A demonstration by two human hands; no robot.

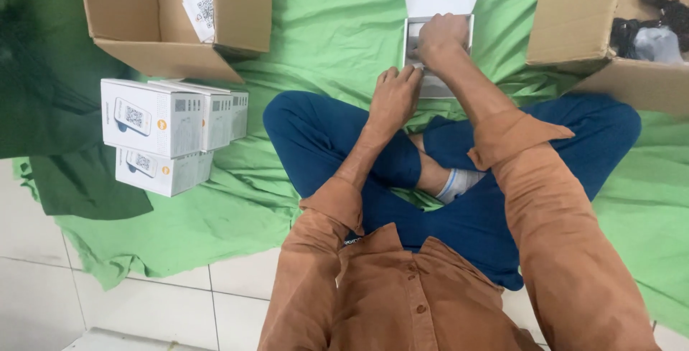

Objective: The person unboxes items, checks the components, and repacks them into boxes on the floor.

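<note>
Tiled floor (143,308) under green cloth (316,28).
White boxes (169,132) stacked left; both hands' grip rests, fingers flat, on a small grey box (436,85), perhaps open.

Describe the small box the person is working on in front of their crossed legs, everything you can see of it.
The small box is white-grey, seemingly cardboard, and lies flat on the green cloth just beyond the crossed legs. Its top looks open, with a pale flap or sheet standing up behind it. The right hand presses into its upper part, hiding the contents; the left hand rests at its near left corner.
</note>
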